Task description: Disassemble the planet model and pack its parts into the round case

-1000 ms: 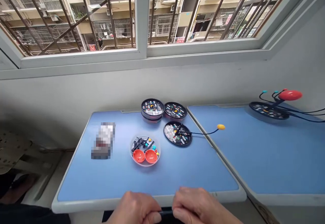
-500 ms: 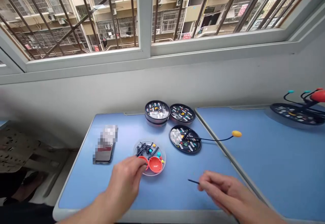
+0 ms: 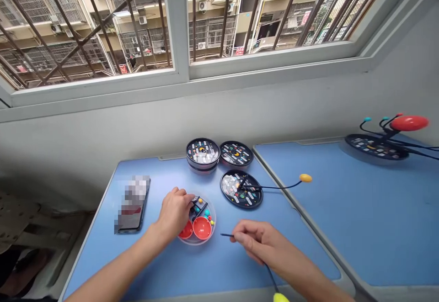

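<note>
The right hand (image 3: 259, 242) pinches a thin black rod (image 3: 226, 235) between narrowly closed fingers (image 3: 240, 235), a dark cord ending in a yellow knob (image 3: 280, 297) trailing below, while the left hand (image 3: 174, 214) curls over a clear round dish (image 3: 214, 219), and whether it grips anything there cannot be told. The dish, on the blue worktop (image 3: 219, 270), holds black pieces (image 3: 199, 209), two orange half-shells (image 3: 202, 228) and small coloured beads (image 3: 207, 212); just beyond it lie a black disc (image 3: 252, 199) with white pieces, and stacked round black cases (image 3: 202, 153) beside another black disc (image 3: 236, 153)
</note>
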`<state>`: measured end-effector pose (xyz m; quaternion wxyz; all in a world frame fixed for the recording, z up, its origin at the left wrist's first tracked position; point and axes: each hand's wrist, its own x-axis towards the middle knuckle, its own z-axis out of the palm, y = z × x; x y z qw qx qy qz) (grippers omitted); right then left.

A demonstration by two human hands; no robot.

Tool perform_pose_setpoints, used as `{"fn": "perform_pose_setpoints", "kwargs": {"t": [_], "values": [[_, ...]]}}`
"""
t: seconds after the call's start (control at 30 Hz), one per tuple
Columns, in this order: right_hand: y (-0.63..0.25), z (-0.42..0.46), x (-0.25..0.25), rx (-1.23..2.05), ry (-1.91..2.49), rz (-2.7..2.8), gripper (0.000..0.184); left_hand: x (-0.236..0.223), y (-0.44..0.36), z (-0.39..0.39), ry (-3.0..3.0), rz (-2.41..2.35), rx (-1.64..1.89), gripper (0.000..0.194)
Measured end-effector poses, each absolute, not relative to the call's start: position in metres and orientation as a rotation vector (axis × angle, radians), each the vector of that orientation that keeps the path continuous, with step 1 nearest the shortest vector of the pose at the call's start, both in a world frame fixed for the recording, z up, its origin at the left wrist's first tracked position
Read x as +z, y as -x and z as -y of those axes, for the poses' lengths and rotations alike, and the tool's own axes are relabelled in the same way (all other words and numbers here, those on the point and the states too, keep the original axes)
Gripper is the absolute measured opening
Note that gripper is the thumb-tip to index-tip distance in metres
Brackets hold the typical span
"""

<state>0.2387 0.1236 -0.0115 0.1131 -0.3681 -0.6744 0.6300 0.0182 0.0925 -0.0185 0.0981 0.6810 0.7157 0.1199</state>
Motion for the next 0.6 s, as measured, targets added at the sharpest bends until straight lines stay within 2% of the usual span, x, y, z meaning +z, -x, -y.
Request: {"fn": "perform_pose_setpoints", "kwargs": {"t": [0.07,0.2,0.3,0.47,0.6], "values": [[-0.235,-0.123,-0.01,1.867,1.059,1.955,0.033,-0.009,-0.025,-0.082,-1.87,-2.039,0.509,0.027],[-0.223,-0.116,-0.001,1.927,0.964,1.95,0.016,0.007,-0.045,-0.05,-1.19,-1.496,0.753,0.029],[-0.214,-0.107,0.003,1.968,0.899,1.97,0.025,0.004,-0.057,-0.028,-0.786,-1.266,0.797,0.033],[-0.222,-0.094,-0.002,2.073,0.84,1.804,0.042,-0.009,-0.055,-0.006,-0.518,-1.23,0.976,0.04],[-0.236,-0.081,-0.008,2.029,0.924,1.753,0.038,-0.016,-0.05,0.011,-0.446,-1.195,1.069,0.042]]}}
